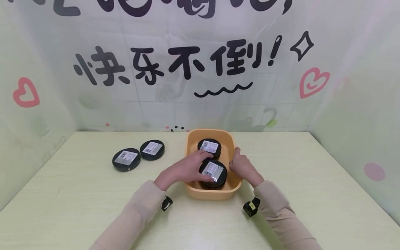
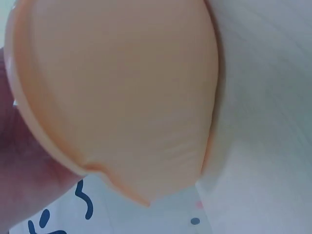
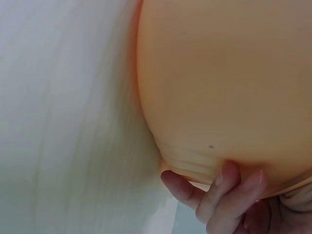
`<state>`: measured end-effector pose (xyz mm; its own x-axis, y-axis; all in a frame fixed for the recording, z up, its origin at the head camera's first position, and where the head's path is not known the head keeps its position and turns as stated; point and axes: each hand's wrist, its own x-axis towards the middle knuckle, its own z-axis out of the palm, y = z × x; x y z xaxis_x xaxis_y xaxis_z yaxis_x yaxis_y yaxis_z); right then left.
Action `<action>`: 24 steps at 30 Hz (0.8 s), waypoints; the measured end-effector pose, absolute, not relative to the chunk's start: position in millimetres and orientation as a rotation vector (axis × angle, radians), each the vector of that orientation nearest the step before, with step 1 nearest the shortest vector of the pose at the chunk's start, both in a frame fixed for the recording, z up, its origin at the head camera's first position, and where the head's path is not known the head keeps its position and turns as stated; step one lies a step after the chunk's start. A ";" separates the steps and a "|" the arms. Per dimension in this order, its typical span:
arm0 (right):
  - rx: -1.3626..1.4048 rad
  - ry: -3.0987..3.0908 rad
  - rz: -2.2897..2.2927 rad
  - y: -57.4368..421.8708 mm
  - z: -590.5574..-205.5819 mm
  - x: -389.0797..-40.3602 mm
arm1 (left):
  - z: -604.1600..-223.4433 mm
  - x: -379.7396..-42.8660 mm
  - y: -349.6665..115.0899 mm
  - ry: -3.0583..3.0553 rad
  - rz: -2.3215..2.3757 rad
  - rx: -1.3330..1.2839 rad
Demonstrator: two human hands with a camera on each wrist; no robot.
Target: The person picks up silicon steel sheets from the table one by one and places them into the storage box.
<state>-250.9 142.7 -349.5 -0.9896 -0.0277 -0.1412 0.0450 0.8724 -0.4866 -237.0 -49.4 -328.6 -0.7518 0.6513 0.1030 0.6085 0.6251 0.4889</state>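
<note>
An orange plastic bin (image 1: 210,195) stands on the table with black round discs inside, each topped by a silvery label. My left hand (image 1: 192,168) reaches over the bin's left rim and holds the nearer disc (image 1: 218,173), thumb on its near side and fingers on its far side. Another disc seems to lie under it. Behind it lies a farther disc (image 1: 209,145), also apparently stacked. My right hand (image 1: 244,167) grips the bin's right rim; its fingers (image 3: 229,195) curl against the outer wall in the right wrist view. The left wrist view shows mostly the bin's outer wall (image 2: 122,87).
Left of the bin, two more labelled black discs lie close together on the table: a nearer one (image 1: 126,159) and a farther one (image 1: 152,150). The pale wooden table (image 1: 297,187) ends at a printed backdrop (image 1: 162,111), with side walls left and right.
</note>
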 end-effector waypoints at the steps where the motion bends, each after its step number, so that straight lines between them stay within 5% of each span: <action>1: 0.016 2.900 -0.756 142.8 -349.5 -251.0 | -327.5 -237.7 -51.4 2.776 0.797 1.075; 10: -0.012 2.911 -0.738 144.2 -350.2 -251.5 | -322.6 -249.8 -79.9 3.026 1.041 1.118; 24: -0.027 2.912 -0.748 144.1 -350.9 -250.4 | -337.5 -256.1 -141.3 3.150 0.874 0.728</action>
